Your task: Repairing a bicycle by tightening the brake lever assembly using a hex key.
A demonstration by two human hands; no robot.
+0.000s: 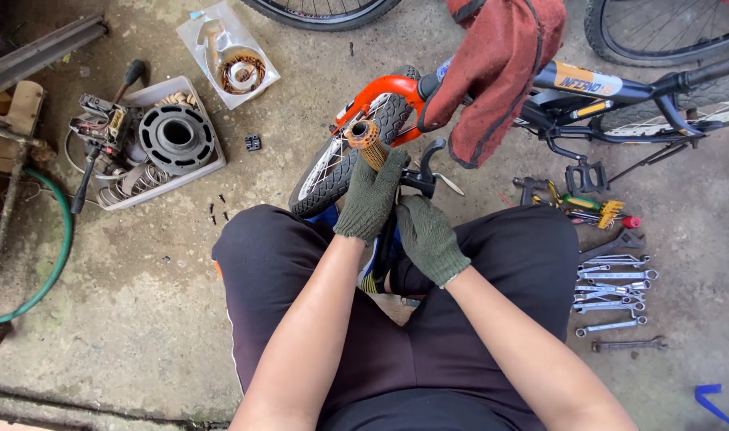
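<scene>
A small bicycle lies on its side on the concrete, its front wheel (332, 164) under an orange fender (378, 89). My left hand (372, 195), in a dark green knit glove, is closed around the orange handlebar grip (364, 137), whose open end points up. My right hand (430, 238), gloved the same way, rests just below the black brake lever (430, 160) and grips the handlebar near it. A red cloth (500, 64) is draped over the black bicycle frame (604, 92). My knees in black shorts are under both arms.
Several wrenches (616, 291) and pliers (588, 207) lie at the right. A white tray (213, 164) with motor parts and springs sits at the left, beside a green hose (59, 239). More bicycle wheels (667, 32) stand at the top. A bagged part (230, 56) lies near the tray.
</scene>
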